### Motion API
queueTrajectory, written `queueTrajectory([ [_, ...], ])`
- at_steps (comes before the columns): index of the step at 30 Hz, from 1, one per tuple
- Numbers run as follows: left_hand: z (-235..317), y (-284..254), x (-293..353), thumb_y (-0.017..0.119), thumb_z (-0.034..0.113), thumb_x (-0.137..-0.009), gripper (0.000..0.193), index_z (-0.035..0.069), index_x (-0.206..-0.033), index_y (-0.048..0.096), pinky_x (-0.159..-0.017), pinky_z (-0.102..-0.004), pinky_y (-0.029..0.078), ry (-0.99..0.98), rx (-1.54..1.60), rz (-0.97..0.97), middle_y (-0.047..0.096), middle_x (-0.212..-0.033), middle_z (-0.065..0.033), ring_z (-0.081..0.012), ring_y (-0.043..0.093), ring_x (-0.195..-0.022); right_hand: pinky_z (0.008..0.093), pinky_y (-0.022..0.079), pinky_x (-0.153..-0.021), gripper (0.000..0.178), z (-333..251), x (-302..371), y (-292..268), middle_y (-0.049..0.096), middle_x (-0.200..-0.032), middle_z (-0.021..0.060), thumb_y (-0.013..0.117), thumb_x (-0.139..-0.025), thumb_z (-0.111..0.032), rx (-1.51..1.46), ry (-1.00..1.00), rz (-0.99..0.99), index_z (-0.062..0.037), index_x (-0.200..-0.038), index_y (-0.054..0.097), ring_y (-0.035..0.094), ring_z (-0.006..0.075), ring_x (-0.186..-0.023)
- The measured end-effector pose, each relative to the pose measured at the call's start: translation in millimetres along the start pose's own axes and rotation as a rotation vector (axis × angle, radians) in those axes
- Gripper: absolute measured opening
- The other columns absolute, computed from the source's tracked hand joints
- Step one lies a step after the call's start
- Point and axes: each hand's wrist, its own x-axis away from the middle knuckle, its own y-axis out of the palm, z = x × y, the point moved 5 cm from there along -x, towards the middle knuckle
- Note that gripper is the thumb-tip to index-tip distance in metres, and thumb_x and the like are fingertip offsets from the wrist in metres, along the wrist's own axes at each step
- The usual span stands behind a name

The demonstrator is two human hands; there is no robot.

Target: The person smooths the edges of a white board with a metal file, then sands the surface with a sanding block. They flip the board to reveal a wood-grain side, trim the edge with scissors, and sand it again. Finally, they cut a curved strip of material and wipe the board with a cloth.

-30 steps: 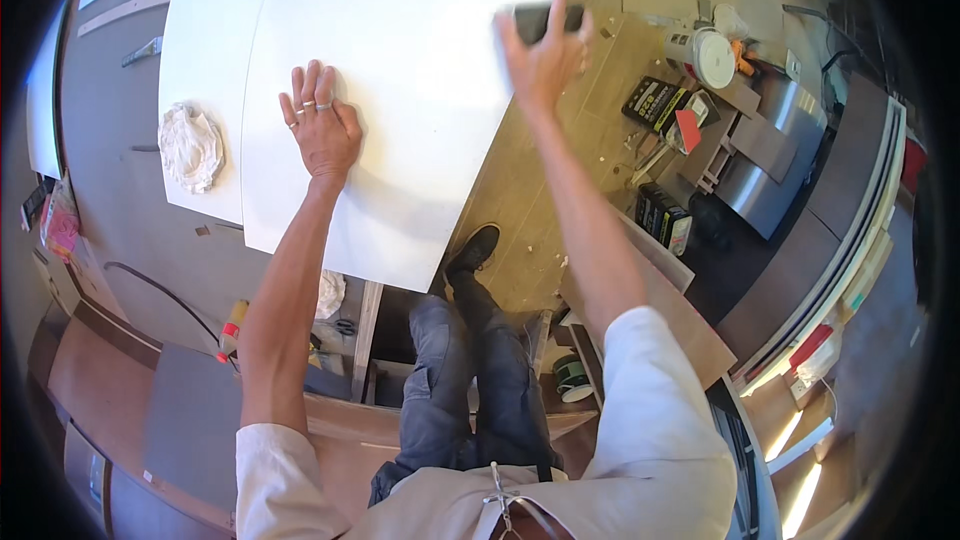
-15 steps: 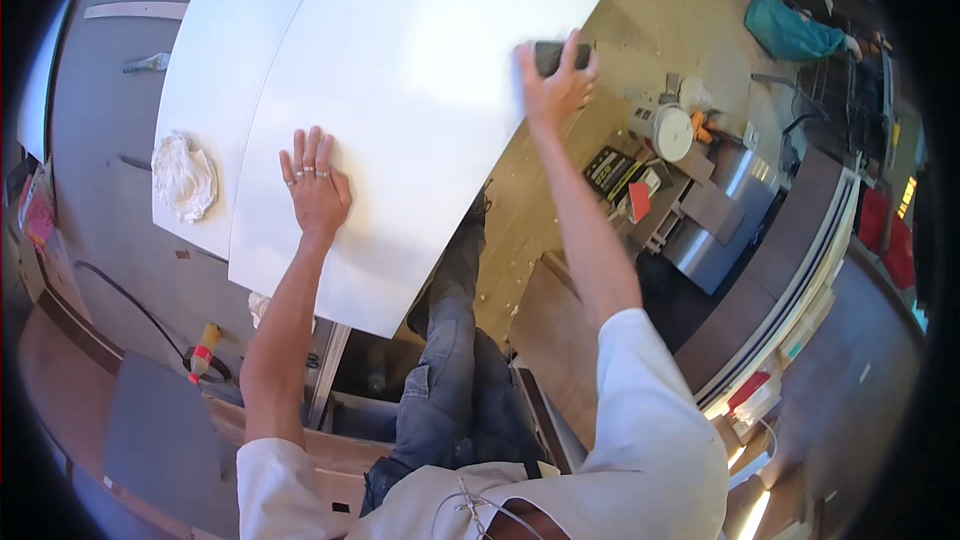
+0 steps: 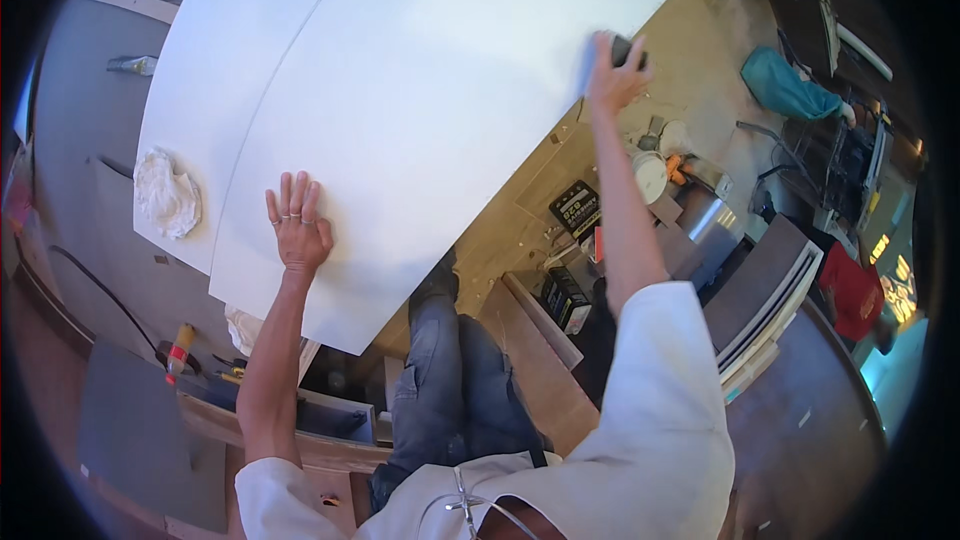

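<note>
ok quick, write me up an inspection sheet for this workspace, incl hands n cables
Surface: large white panel, with a narrower white panel along its left side
Job's things: dark block at the large panel's right edge; crumpled white cloth on the narrower panel
Clutter: white tub and black box on the floor at right; bottle at lower left
Left hand: flat on the large white panel, holding nothing
Right hand: gripping the dark block
Cables: black cord curving at left; cable or hose, cannot tell
Surroundings: teal bundle at upper right; stacked boards at right
</note>
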Motion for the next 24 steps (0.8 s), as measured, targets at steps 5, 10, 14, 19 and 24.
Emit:
queueTrajectory([
  [5, -1, 3, 0, 0.046, 0.001, -0.083, 0.065, 0.011, -0.147, 0.04, -0.123, -0.0579, 0.013, 0.0, -0.019, -0.007, 0.04, -0.156, -0.0134, -0.0364, 0.029, -0.149, 0.0597, 0.027, -0.112, 0.094, -1, 70, -3, 0.026, -0.152, 0.0341, 0.072, -0.084, -0.057, -0.089, -0.104, -0.073, -0.011, -0.157, 0.033, 0.03, 0.0467, -0.14],
  [10, -5, 3, 0, 0.047, 0.004, -0.085, 0.063, 0.011, -0.147, 0.041, -0.123, -0.0583, 0.014, 0.017, -0.031, 0.005, 0.04, -0.156, -0.0137, -0.0381, 0.03, -0.149, 0.0602, 0.027, -0.112, 0.095, -4, 117, -8, 0.027, -0.15, 0.036, 0.074, -0.082, -0.056, -0.022, -0.187, -0.065, -0.0111, -0.156, 0.035, 0.029, 0.0497, -0.139],
  [14, -4, 6, -2, 0.047, 0.006, -0.087, 0.06, 0.01, -0.146, 0.042, -0.123, -0.0596, 0.014, 0.03, -0.031, -0.006, 0.041, -0.155, -0.0145, -0.0392, 0.032, -0.147, 0.0601, 0.025, -0.112, 0.093, -10, -65, 13, 0.029, -0.15, 0.0358, 0.072, -0.081, -0.061, -0.006, -0.115, 0.04, -0.0128, -0.154, 0.04, 0.032, 0.0491, -0.138],
  [19, -12, 9, -4, 0.043, 0.006, -0.093, 0.053, 0.007, -0.146, 0.041, -0.122, -0.0608, 0.014, 0.031, -0.06, -0.032, 0.039, -0.155, -0.0176, -0.0401, 0.029, -0.148, 0.0596, 0.026, -0.112, 0.094, -15, -158, 22, 0.029, -0.149, 0.0356, 0.069, -0.081, -0.064, -0.028, -0.108, 0.018, -0.0126, -0.155, 0.039, 0.033, 0.0489, -0.137],
  [24, 15, 25, -5, 0.042, 0.009, -0.095, 0.048, 0.005, -0.142, 0.041, -0.121, -0.0608, 0.018, -0.325, -0.207, 0.075, 0.038, -0.153, -0.0179, -0.0421, 0.03, -0.146, 0.0585, 0.028, -0.111, 0.096, -5, -72, 1, 0.027, -0.15, 0.0357, 0.076, -0.081, -0.055, -0.143, -0.213, -0.099, -0.0092, -0.155, 0.036, 0.03, 0.0506, -0.138],
])
